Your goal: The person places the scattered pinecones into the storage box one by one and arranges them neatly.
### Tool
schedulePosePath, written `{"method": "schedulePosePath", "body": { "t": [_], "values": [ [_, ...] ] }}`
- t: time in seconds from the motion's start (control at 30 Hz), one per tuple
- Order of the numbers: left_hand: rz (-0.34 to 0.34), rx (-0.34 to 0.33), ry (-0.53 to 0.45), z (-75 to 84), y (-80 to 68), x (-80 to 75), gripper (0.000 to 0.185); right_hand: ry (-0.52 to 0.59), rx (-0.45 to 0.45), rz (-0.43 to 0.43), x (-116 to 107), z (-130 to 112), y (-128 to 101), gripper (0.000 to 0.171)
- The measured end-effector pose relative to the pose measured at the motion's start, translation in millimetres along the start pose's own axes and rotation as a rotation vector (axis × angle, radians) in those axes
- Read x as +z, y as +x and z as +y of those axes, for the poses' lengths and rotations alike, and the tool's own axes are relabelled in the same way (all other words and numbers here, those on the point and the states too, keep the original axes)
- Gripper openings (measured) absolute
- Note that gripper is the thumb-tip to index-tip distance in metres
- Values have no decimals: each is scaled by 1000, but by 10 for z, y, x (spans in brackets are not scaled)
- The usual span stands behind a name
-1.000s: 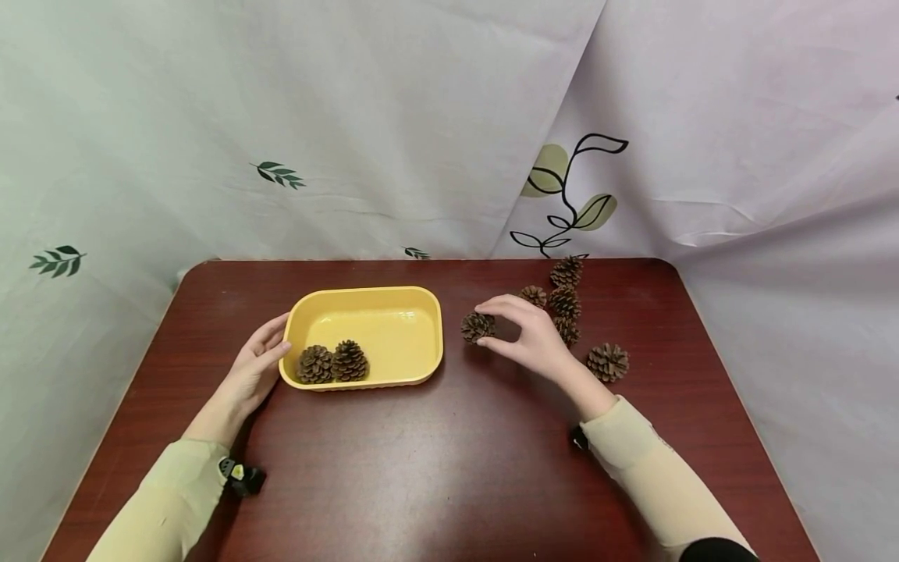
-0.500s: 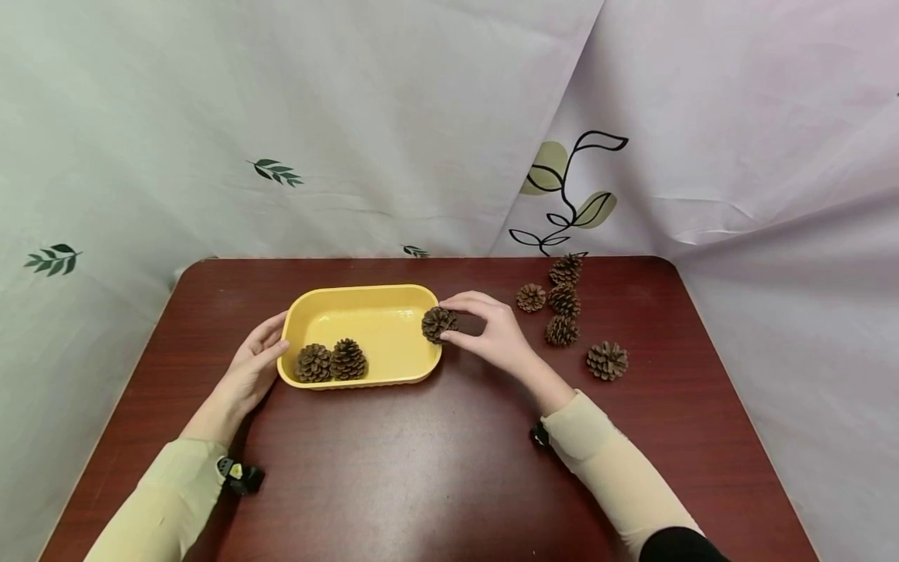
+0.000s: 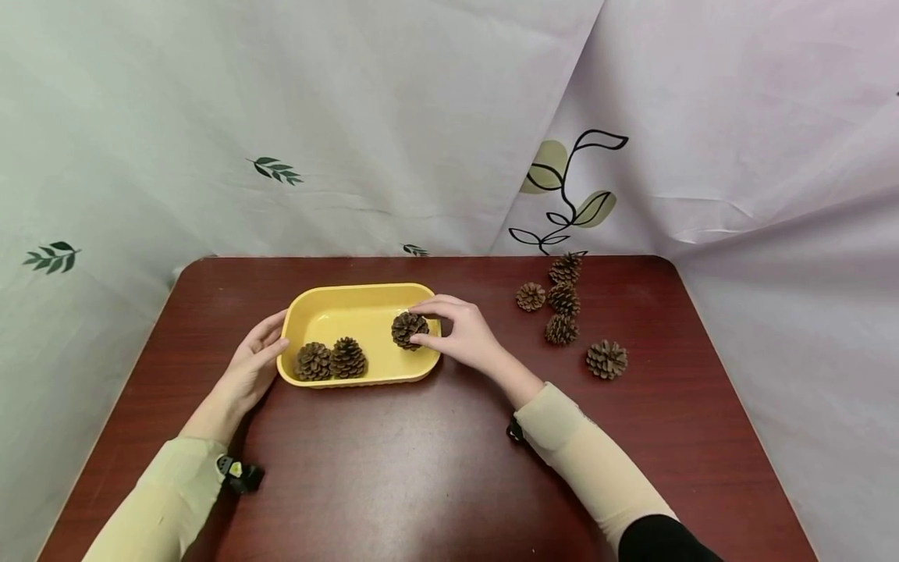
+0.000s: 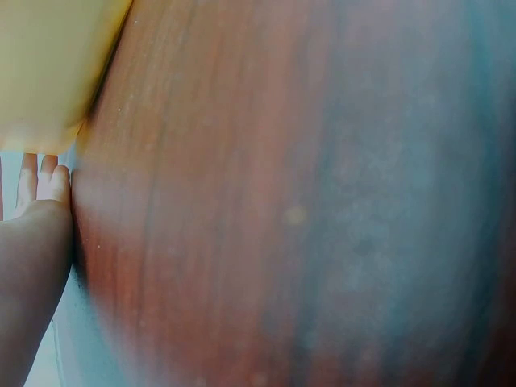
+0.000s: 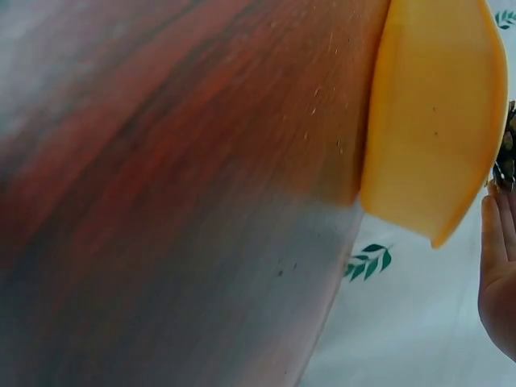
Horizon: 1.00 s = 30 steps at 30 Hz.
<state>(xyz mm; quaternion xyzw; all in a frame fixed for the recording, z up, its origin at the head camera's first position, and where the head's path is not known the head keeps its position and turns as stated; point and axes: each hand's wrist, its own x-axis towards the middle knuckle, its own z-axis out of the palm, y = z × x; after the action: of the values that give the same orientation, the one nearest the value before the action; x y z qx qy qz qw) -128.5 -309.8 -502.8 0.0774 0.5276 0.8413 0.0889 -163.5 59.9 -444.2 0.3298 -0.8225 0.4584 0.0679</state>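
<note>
Pinecone (image 3: 410, 329), pinched in the right hand (image 3: 460, 337) between thumb and fingertips, sits just inside the right end of the yellow tray (image 3: 330, 310), low over its floor; whether it touches that floor cannot be told from the head view. Two more cones (image 3: 332, 360) stand side by side against the tray's near-left wall, and five loose cones (image 3: 562, 312) lie on the desk (image 3: 393, 468) well to the right of the tray. The left hand (image 3: 251, 368) rests with straight, relaxed fingers against the tray's left end, holding nothing and steadying it. The step in hand looks like the setting-down of a carried cone; the next move probably calls for the grip to loosen so the cone settles upright beside the tray's right wall, then for the hand to lift clear without catching the scales. In the left wrist view, only blurred fingers (image 4: 44, 181) show, lying straight just below the tray's yellow underside (image 4: 48, 64), beside the desk edge. In the right wrist view, the tray's outer wall (image 5: 435, 113) stands above the desk, and at the far right edge the fingertips (image 5: 500, 234) meet a sliver of the cone (image 5: 506, 153); how tight that grip is cannot be judged from here.
</note>
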Motion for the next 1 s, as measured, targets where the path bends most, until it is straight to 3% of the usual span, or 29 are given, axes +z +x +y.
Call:
{"method": "schedulePosePath", "body": {
  "t": [0.6, 1.0],
  "values": [
    [-10, 6, -35, 4, 5, 0, 48, -115, -43, -278, 259, -113, 230, 40],
    [-11, 6, -29, -3, 13, -5, 48, -235, -49, -398, 352, -98, 278, 39]
  ]
}}
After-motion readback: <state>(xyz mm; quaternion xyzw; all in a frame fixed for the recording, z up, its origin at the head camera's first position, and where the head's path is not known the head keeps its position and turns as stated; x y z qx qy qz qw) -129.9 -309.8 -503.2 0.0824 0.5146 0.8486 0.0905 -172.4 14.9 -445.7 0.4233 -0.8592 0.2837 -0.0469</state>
